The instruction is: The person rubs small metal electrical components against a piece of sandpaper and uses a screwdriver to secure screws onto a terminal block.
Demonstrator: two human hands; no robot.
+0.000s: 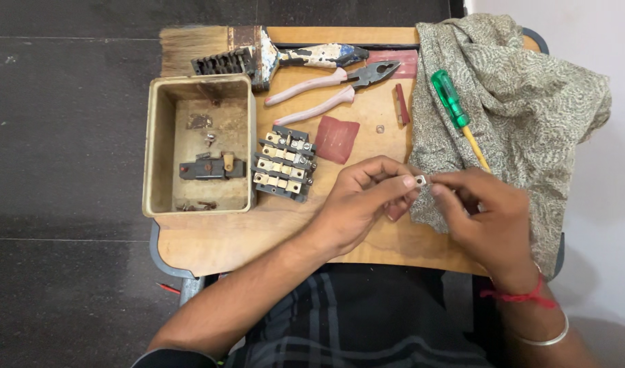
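My left hand (363, 197) and my right hand (483, 215) meet over the wooden board (271, 232). Between their fingertips they pinch a small metal terminal piece (420, 180). A dark block of terminal strips with brass contacts (285, 163) lies just left of my left hand. A green-handled screwdriver (457, 112) rests on the patterned cloth (530, 109) just beyond my right hand.
An old cream box (161, 146) at the left holds a dark part and loose screws. A worn paintbrush (258, 54) and pink-handled pliers (333, 92) lie at the back. Reddish sandpaper pieces (336, 138) lie mid-board, and a tiny metal bit (380, 129).
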